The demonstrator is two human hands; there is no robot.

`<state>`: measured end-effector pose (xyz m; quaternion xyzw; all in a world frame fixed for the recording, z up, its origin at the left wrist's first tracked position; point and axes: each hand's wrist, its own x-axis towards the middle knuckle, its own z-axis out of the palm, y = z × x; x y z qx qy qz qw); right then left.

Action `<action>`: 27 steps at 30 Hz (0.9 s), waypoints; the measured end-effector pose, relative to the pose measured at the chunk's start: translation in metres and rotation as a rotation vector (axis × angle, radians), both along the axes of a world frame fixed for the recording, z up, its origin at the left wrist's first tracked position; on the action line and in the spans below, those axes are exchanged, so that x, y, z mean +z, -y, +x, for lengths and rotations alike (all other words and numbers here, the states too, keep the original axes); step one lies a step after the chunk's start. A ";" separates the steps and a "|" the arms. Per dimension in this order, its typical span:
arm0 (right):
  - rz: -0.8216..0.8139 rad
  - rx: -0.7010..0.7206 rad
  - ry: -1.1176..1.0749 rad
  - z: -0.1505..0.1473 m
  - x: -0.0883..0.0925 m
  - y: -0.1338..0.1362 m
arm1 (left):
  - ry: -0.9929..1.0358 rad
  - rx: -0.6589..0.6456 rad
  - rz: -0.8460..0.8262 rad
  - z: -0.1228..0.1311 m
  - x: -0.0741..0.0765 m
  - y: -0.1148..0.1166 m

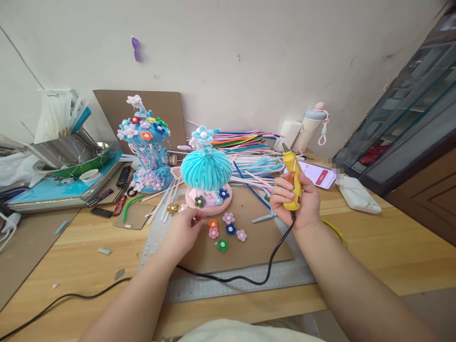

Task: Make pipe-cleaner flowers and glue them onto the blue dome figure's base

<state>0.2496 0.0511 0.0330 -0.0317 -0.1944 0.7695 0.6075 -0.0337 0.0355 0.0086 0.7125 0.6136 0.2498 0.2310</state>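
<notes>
My right hand (297,197) is closed around a yellow hot glue gun (292,173), its metal nozzle pointing up and its black cord hanging below. My left hand (183,232) has its fingers curled at the front left rim of a round pink base (228,202); the fingertips are partly hidden. Over that base stands a bright blue domed pipe-cleaner piece (205,170), topped with a blue flower (202,135). A dark green flower (200,201) and a blue flower (223,193) sit on the base. In front lie several loose flowers, among them a green one (223,245).
A cardboard sheet (249,256) lies on a grey cutting mat (228,280). Behind are another decorated blue piece (144,147) and bundled pipe cleaners (249,164). At left stands a metal bowl (64,152); at right, a phone (317,175) and a white device (358,194). The black cord (228,277) crosses the front.
</notes>
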 end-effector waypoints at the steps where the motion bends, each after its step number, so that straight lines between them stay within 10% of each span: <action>1: -0.025 0.000 -0.004 0.000 -0.002 -0.001 | -0.019 -0.011 -0.015 0.000 -0.002 0.001; 19: -0.160 0.024 -0.012 -0.005 -0.014 -0.007 | 0.248 -0.139 -0.254 0.016 -0.008 0.013; 27: -0.175 0.016 0.001 -0.006 -0.016 -0.010 | 0.204 0.180 -0.102 0.017 0.005 -0.020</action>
